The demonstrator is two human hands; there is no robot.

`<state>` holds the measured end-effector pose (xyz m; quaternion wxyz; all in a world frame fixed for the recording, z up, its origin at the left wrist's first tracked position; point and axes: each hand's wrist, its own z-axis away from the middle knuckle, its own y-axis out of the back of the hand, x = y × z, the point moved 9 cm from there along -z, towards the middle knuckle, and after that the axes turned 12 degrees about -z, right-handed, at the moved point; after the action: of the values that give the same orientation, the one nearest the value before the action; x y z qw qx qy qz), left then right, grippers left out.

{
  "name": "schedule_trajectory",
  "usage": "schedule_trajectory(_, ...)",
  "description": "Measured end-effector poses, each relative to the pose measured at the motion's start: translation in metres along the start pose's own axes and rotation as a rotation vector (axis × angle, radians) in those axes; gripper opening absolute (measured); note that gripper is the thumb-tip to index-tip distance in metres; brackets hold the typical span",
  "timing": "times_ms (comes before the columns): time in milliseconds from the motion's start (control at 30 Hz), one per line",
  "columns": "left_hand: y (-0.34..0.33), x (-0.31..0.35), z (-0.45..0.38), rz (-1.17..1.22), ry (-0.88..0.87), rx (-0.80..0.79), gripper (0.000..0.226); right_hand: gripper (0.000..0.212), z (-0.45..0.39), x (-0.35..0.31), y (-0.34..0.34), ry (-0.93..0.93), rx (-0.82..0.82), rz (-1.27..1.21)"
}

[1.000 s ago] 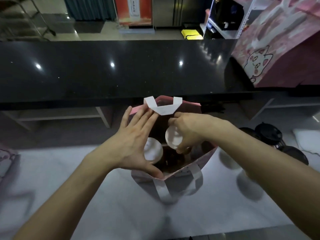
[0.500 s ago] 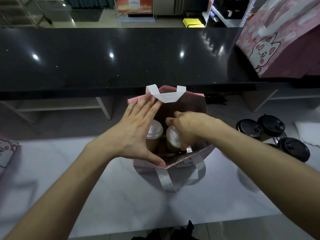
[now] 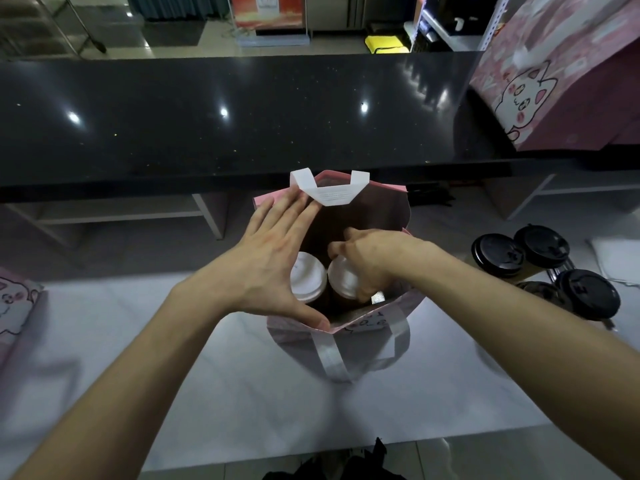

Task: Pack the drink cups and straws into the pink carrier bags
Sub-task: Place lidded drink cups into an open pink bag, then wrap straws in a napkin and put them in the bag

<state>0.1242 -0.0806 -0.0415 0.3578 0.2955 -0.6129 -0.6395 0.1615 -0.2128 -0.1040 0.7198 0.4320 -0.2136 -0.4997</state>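
A pink paper carrier bag [image 3: 374, 336] is seen standing open on a pale, glossy marble-look counter [image 3: 173, 393], its mouth held wide by the left hand [image 3: 273, 265]. That hand is spread flat, with straight fingers pressed against the bag's far rim and the thumb hooked over the near rim. A flat white woven handle [image 3: 329, 190] is folded up at the far edge, and a second, greyish strap [image 3: 329, 358] hangs in a loop down the near face.

Two drink cups are lodged side by side inside the bag. The left cup [image 3: 308, 277] is capped with a round white domed lid above a brown body. The right cup [image 3: 343, 280] is gripped from above by the right hand [image 3: 374, 261], whose fingers are curled round its white lid; the fingertips are hidden behind the hand.

Four more cups with black ridged plastic lids [image 3: 498, 254] are grouped on the counter to the right, well apart from the bag. A polished black speckled stone ledge [image 3: 207, 116] runs across behind, and on its right end a large pink bag printed with a cartoon cat [image 3: 526, 95] is propped. Another cat-printed pink bag [image 3: 14, 306] is partly shown at the left edge.
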Motion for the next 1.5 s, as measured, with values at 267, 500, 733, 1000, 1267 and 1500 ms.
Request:
schedule_trajectory(267,0.012,0.005,0.002,0.026,-0.043,0.048,0.155,0.101,-0.001,0.002,0.008,0.002,0.014,0.036)
schedule_trajectory(500,0.081,0.018,-0.001,-0.062,-0.056,0.369,0.038,0.042,0.064,0.012,0.067,0.058,0.366,-0.297)
schedule_trajectory(733,0.093,0.080,-0.058,-0.070,-0.124,0.280,0.028,0.028,0.174,0.100,0.079,0.009,0.794,-0.657)
schedule_trajectory(1000,0.057,0.189,-0.144,-0.134,-0.238,0.099,0.042,0.016,0.251,0.295,-0.001,-0.340,0.897,-0.717)
schedule_trajectory(1267,0.016,0.279,-0.218,-0.029,-0.027,0.079,0.036,0.011,0.240,0.485,-0.148,-0.701,0.653,-0.773)
schedule_trajectory(1500,-0.021,0.325,-0.232,0.044,0.173,0.053,0.036,0.036,0.182,0.512,-0.208,-0.629,0.477,-0.784)
